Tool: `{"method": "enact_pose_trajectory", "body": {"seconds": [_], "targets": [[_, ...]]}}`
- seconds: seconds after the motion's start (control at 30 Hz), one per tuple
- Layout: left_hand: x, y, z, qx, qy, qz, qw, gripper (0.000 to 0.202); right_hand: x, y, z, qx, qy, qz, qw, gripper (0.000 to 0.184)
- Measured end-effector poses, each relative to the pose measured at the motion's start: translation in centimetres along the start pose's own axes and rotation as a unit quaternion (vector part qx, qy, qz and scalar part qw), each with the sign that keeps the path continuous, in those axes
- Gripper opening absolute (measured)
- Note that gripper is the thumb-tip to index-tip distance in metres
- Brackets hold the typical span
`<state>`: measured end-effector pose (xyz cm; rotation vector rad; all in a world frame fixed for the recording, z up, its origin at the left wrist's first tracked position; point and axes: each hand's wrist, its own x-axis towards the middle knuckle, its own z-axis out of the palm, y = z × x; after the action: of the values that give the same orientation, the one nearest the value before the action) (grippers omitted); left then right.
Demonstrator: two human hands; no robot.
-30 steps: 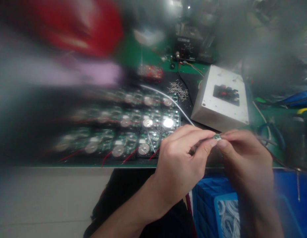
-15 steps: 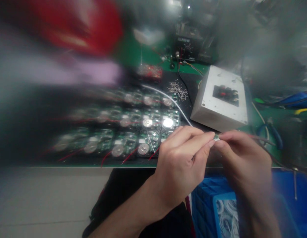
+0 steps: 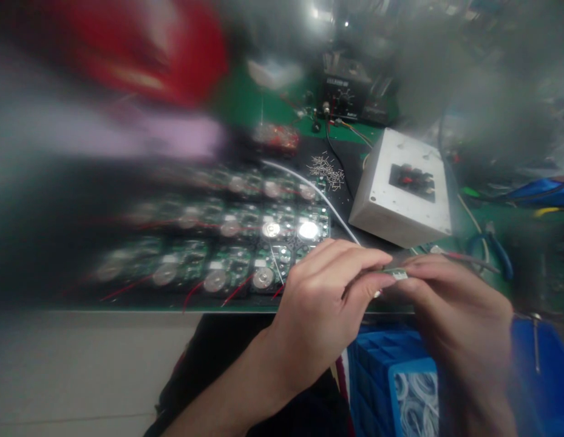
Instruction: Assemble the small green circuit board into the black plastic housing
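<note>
Between the fingertips of both hands is a small green circuit board with a white connector [image 3: 399,275]. My right hand [image 3: 461,303] pinches its right side, thumb below and fingers above. My left hand [image 3: 325,297] is closed, thumb and forefinger at the board's left end. A white cable [image 3: 325,197] runs from the bench behind the left fingers; whether they grip it is hidden. A tiny white and red tip [image 3: 377,294] shows under the left thumb. Left of that hand lie rows of green circuit boards [image 3: 236,273] with round silver discs and red wires [image 3: 193,293].
A white box [image 3: 391,209] with a dark square opening stands behind my hands. Beyond the boards are a pile of metal pins [image 3: 326,170] and a black dial unit [image 3: 343,100]. Blue-handled pliers [image 3: 502,255] lie right. Below the edge, a blue crate [image 3: 377,364] borders coiled white cables [image 3: 416,403].
Both hands have lowered slightly in view. The left thumb and forefinger have parted a little, and more of the small board and white connector shows.
</note>
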<state>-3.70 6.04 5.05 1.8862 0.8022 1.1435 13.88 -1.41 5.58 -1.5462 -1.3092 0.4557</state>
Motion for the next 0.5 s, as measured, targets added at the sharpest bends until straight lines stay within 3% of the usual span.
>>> {"method": "enact_pose_trajectory", "body": {"seconds": [0.13,0.27,0.5], "targets": [[0.1,0.1,-0.3,0.003,-0.028,0.026,0.999,0.006,-0.3,0.4,-0.5,0.004,-0.019,-0.022,1.000,0.010],[-0.2,0.1,-0.1,0.010,-0.007,0.051,0.999,0.003,-0.6,0.8,-0.9,0.025,-0.043,-0.048,0.998,0.011],[-1.8,-0.9,-0.1,0.036,-0.021,0.098,0.994,0.018,-0.9,0.1,-1.1,-0.029,-0.043,-0.104,0.993,0.015]]}}
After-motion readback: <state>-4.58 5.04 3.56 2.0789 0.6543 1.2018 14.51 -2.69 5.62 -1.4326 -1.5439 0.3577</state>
